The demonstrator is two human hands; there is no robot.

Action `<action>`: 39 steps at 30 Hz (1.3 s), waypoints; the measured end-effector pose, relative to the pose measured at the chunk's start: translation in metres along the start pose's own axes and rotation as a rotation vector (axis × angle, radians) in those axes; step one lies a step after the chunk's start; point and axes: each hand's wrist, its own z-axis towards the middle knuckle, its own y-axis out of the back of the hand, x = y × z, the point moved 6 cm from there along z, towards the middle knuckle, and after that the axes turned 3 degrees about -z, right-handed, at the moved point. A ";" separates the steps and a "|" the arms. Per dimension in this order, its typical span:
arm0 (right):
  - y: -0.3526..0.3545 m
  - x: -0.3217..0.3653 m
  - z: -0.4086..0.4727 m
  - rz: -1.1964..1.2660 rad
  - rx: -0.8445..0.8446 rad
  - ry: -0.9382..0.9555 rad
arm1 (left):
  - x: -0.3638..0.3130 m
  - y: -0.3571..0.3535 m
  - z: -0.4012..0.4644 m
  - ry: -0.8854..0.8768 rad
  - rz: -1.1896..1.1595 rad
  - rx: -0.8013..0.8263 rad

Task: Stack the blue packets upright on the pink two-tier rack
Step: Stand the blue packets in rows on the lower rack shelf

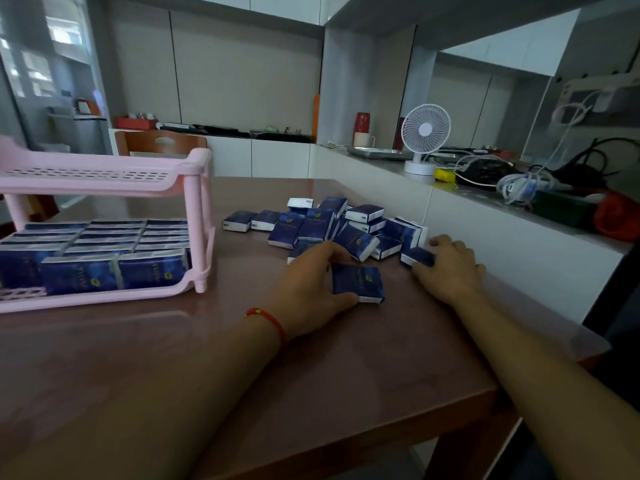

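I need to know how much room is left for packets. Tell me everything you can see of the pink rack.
The pink rack looks like plastic: two slotted tiers joined by round corner posts. It stands upright on the brown table, at the left, partly cut off by the frame edge. Its lower tier holds rows of upright blue packets, almost full; a strip of slots at the front is bare. No packets show on the top tier. Neither hand touches it.

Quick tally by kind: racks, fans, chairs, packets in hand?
Rack: 1
Fan: 1
Chair: 1
Held packets: 2, one in left hand, one in right hand
Total: 5
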 end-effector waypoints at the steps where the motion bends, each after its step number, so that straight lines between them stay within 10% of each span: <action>1: 0.008 0.001 -0.005 0.112 -0.034 0.016 | -0.001 0.003 -0.001 -0.014 -0.024 -0.019; 5: 0.039 0.022 -0.036 0.492 -0.084 0.198 | -0.001 0.010 -0.007 -0.031 -0.096 -0.050; 10: 0.039 0.065 -0.098 0.731 0.256 0.534 | 0.003 0.015 -0.018 0.059 -0.164 -0.028; 14: 0.034 0.092 -0.125 0.565 0.274 0.695 | 0.003 0.012 -0.026 0.260 -0.438 0.040; 29: 0.031 0.172 -0.178 0.603 0.449 0.714 | -0.004 0.118 -0.115 0.149 -0.490 0.084; 39: 0.015 0.305 -0.213 0.575 0.443 0.850 | 0.027 0.234 -0.178 0.220 -0.220 -0.236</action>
